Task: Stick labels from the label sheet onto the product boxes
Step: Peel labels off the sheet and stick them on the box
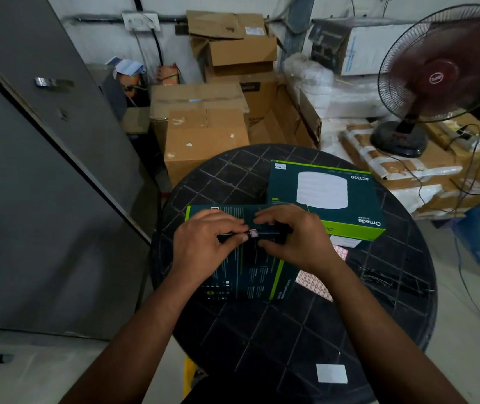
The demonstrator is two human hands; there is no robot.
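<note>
A dark teal product box (pixel 244 275) with green edges lies on the round black table (pixel 291 325) in front of me. Both hands are over it. My left hand (pixel 203 243) and my right hand (pixel 297 237) meet fingertip to fingertip and pinch a small pink-edged label (pixel 252 233) against a dark edge of that box. The pink-and-white label sheet (pixel 311 282) lies on the table under my right wrist, partly hidden by the box and my arm. A second box (pixel 320 193), marked Omada AC1350, lies behind with a small white label (pixel 279 166) at its far left corner.
A white square of paper (pixel 331 373) lies near the table's front edge. A pedestal fan (pixel 443 77) spins at the right, its cable trailing over wrapped parcels. Cardboard cartons (pixel 203 141) are stacked behind the table. A grey metal cabinet (pixel 43 170) stands at the left.
</note>
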